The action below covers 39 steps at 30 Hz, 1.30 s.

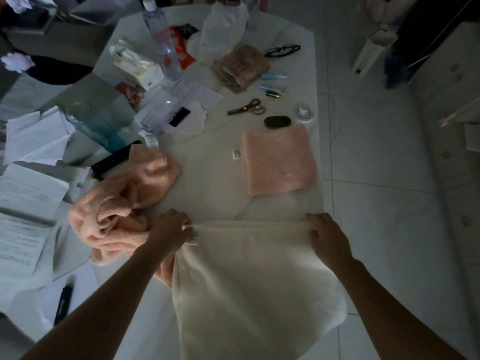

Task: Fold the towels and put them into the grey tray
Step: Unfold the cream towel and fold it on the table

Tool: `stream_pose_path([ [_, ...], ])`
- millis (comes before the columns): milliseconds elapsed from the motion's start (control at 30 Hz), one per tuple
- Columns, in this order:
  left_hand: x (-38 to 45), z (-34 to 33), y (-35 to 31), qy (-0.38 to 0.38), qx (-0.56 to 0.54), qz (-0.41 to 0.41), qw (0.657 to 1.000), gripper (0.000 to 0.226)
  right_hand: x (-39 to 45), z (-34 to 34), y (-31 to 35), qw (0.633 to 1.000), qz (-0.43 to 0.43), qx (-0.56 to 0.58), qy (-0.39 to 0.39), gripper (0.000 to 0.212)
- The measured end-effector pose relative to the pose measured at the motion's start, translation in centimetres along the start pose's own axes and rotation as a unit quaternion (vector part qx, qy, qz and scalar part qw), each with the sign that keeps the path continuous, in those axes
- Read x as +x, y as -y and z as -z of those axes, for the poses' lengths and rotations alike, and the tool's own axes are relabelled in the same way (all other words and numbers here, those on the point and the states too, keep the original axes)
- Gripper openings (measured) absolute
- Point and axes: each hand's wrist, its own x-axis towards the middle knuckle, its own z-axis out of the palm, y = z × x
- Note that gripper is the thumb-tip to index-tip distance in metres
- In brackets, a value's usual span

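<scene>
A cream towel (249, 276) lies spread over the near edge of the white table (207, 162), its lower part hanging toward me. My left hand (172, 227) pinches its far left corner, by a small label. My right hand (324, 231) grips the far right corner. A folded pink towel (279, 162) lies flat beyond, on the right side of the table. A crumpled pink towel (122, 206) is heaped to the left of my left hand. I see no grey tray.
Papers (31, 203) cover the table's left side. Farther back lie scissors (246, 108), a black oval case (276, 122), a tape roll (304, 112), glasses (283, 50), a clear bottle (162, 40), a tissue pack (135, 64) and a plastic bag (220, 29). Tiled floor lies to the right.
</scene>
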Motion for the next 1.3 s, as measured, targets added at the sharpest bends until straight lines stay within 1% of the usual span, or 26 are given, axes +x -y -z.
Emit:
stream_pose_path([
  [33,0.0,0.1,0.1,0.016,0.009,0.002,1.0,0.026,0.1,0.2,-0.2,1.0,0.017,-0.018,0.014,0.041],
  [100,0.1,0.4,0.1,0.037,-0.001,0.019,0.999,0.028,0.4,0.6,-0.3,0.998,0.014,-0.042,0.052,0.039],
  [167,0.4,0.8,-0.2,0.045,-0.015,0.034,0.998,0.03,0.9,1.1,-0.4,0.993,0.008,-0.079,0.091,0.032],
  [233,0.5,0.9,-0.4,0.064,-0.002,0.031,0.997,0.032,1.2,1.4,-0.5,0.989,0.018,-0.099,0.111,0.028],
  [300,0.7,0.5,-0.3,0.081,-0.006,0.026,0.996,0.041,1.2,1.6,-0.8,0.992,0.025,-0.048,0.113,0.021],
  [367,0.6,0.3,-0.3,0.09,-0.014,0.031,0.995,0.049,0.9,2.2,-1.1,0.994,0.008,0.059,0.093,0.01],
  [400,0.4,0.2,-0.3,0.088,-0.007,0.035,0.996,0.047,0.7,2.6,-1.2,0.992,0.004,0.103,0.08,0.01],
  [467,-0.3,0.0,-0.5,0.058,0.032,0.022,0.998,0.035,0.3,3.9,-1.2,0.988,0.014,0.145,0.059,0.013],
  [533,-1.5,0.2,-0.8,0.028,0.046,-0.002,0.999,0.026,-0.1,5.7,-0.7,0.982,0.026,0.179,0.061,0.015],
  [567,-2.3,0.5,-0.8,0.031,0.026,-0.01,0.999,0.021,-0.2,6.8,-0.3,0.98,0.033,0.185,0.071,0.015],
  [633,-4.5,1.3,-0.8,0.049,-0.05,-0.013,0.997,0.014,-0.5,8.9,0.6,0.978,0.052,0.172,0.102,0.016],
  [700,-6.8,2.7,-0.8,0.032,-0.134,-0.012,0.99,0.013,-0.8,11.0,1.4,0.973,0.07,0.166,0.147,0.017],
  [767,-9.8,5.0,-1.2,0.011,-0.213,-0.011,0.977,0.02,-1.5,12.9,2.0,0.966,0.092,0.148,0.189,0.016],
  [833,-13.0,7.4,-1.5,-0.011,-0.248,-0.012,0.969,0.031,-2.3,14.8,2.5,0.963,0.123,0.132,0.198,0.017],
  [900,-16.0,9.8,-1.5,-0.025,-0.266,-0.009,0.964,0.04,-2.8,16.9,3.1,0.962,0.155,0.134,0.179,0.018],
  [967,-18.8,12.1,-1.6,-0.038,-0.281,-0.012,0.959,0.04,-3.5,19.2,3.9,0.961,0.189,0.14,0.144,0.02],
  [1000,-19.9,13.2,-1.7,-0.053,-0.273,-0.02,0.96,0.038,-3.9,20.5,4.4,0.959,0.203,0.156,0.125,0.019],
  [1067,-22.1,15.5,-2.0,-0.098,-0.208,-0.034,0.973,0.026,-4.7,23.0,5.3,0.947,0.233,0.201,0.096,0.013],
  [1100,-23.2,16.5,-2.3,-0.123,-0.189,-0.036,0.974,0.02,-5.0,24.1,5.7,0.941,0.247,0.218,0.08,0.014],
  [1133,-24.2,17.4,-2.5,-0.148,-0.194,-0.044,0.969,0.017,-5.2,25.1,6.1,0.936,0.258,0.229,0.063,0.014],
  [1167,-25.0,18.2,-2.6,-0.175,-0.222,-0.062,0.957,0.018,-5.3,26.1,6.4,0.932,0.267,0.242,0.042,0.012],
  [1233,-26.5,19.6,-2.7,-0.228,-0.311,-0.101,0.917,0.022,-5.6,27.7,7.1,0.92,0.28,0.274,-0.012,0.007],
  [1267,-27.0,20.0,-2.9,-0.244,-0.335,-0.105,0.904,0.022,-5.6,28.3,7.4,0.915,0.285,0.282,-0.039,0.007],
  [1300,-27.4,20.2,-3.1,-0.251,-0.337,-0.1,0.902,0.023,-5.7,28.9,7.8,0.914,0.292,0.274,-0.06,0.009],
])
